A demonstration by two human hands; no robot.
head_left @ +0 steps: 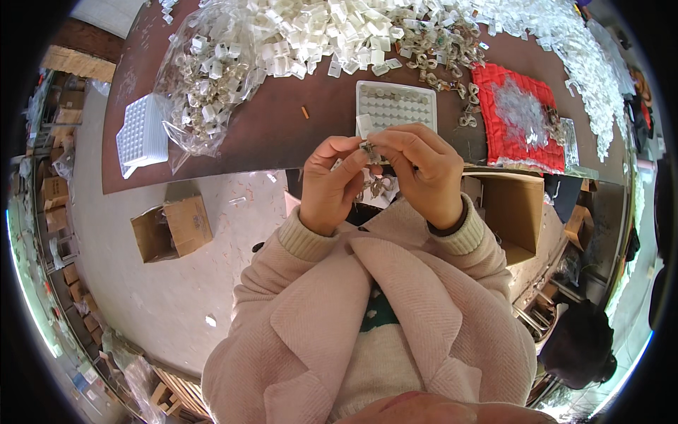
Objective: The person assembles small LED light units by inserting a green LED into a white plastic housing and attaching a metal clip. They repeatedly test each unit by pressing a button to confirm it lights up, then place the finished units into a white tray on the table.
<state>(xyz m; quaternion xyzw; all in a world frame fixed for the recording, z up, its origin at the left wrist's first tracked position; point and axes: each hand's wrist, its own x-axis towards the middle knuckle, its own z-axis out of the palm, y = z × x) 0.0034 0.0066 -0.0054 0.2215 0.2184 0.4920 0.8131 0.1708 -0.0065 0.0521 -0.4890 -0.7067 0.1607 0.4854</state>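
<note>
Both hands meet in front of my chest, just past the table's near edge. The fingertips of my left hand (pixel 328 182) are pinched round a small part with a coiled, clear-brownish cord (pixel 379 186) dangling below. My right hand (pixel 426 169) pinches at the same spot, against a small white plastic case (pixel 364 126) that sticks up between the fingers. A dark metallic bit (pixel 369 147) shows where the fingertips meet; its details are too small to make out. Behind the hands lies a white tray (pixel 431 99) with rows of round pale pieces.
A large heap of white plastic cases (pixel 318 35) covers the table's far side. A clear bag (pixel 205 99) of corded parts and stacked white trays (pixel 145 133) lie left. Right are a red padded cloth (pixel 487 99) and more clear pieces (pixel 593 106). Cardboard boxes (pixel 187 225) stand below.
</note>
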